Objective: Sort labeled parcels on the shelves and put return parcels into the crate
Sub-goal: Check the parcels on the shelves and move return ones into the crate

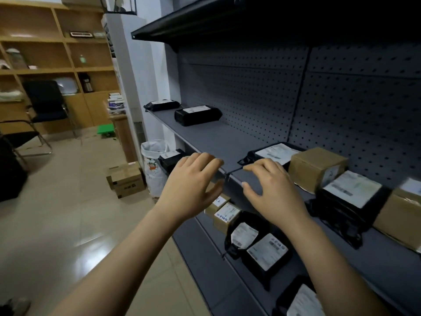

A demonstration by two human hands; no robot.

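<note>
My left hand [193,188] and my right hand [271,192] hover side by side in front of the middle grey shelf [216,137], fingers spread and holding nothing. Just beyond my right fingertips lies a black bagged parcel with a white label [275,152]. Beside it stand a brown cardboard box [316,167], another black labeled parcel [348,195] and a further box [401,215]. Two black parcels [197,114] [161,104] lie at the shelf's far end. On the lower shelf sit small brown boxes [224,213] and black labeled bags [262,247].
A dark pegboard [296,87] backs the shelving and a black upper shelf [205,21] overhangs. On the floor to the left are a white sack [153,167], a cardboard box [126,179], a black chair [45,103] and wooden cabinets [57,53].
</note>
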